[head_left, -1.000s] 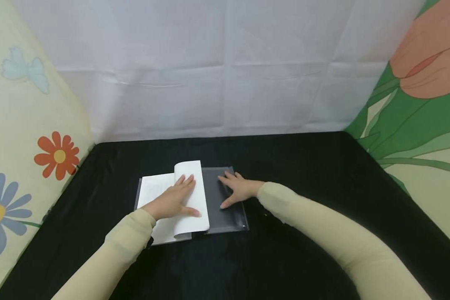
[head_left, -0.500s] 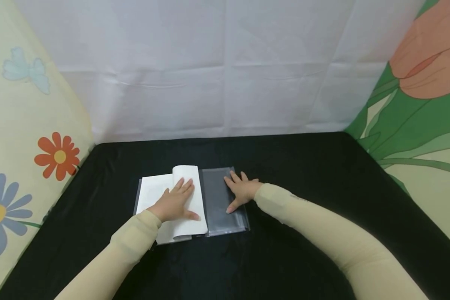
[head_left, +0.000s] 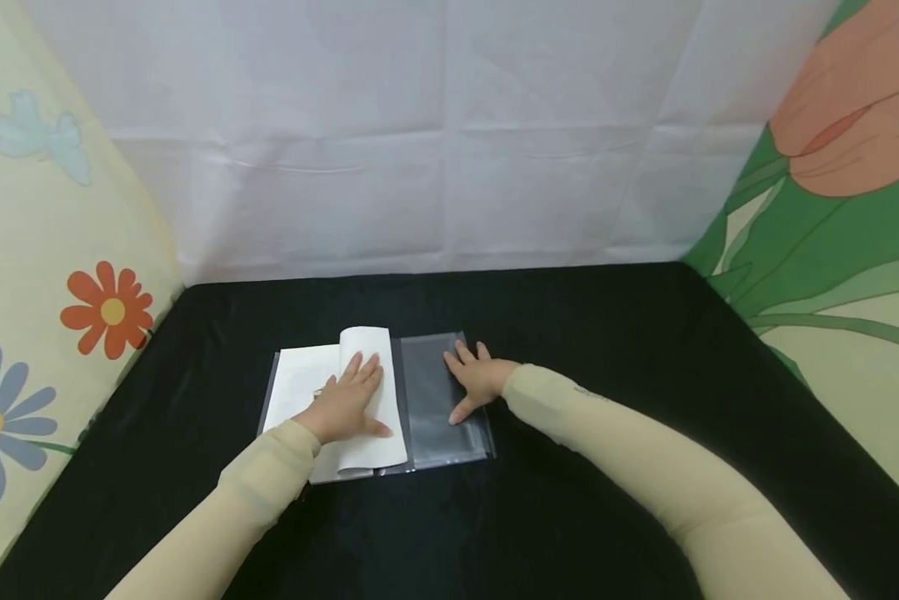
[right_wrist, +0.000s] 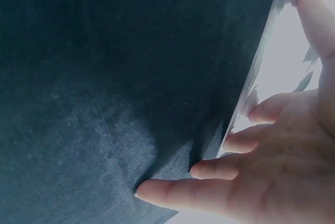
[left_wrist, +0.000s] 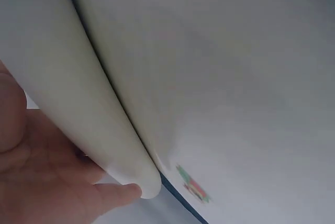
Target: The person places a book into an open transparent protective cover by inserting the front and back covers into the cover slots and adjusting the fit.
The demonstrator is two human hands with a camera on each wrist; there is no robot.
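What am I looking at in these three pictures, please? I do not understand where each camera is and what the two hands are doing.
There is no machine here: a person works with two bare hands. The wide picture comes from a camera worn on the head, looking down at a black table. The other two come from cameras worn on the wrists, so they show everything very close and at odd angles.

On the table lies a white booklet inside a clear plastic cover. The left hand lies flat on a curled-over white page; its wrist view shows that curved page from close by. The right hand presses with spread fingers on the clear plastic cover; its wrist view shows the fingers against dark cloth. Neither hand grips anything.
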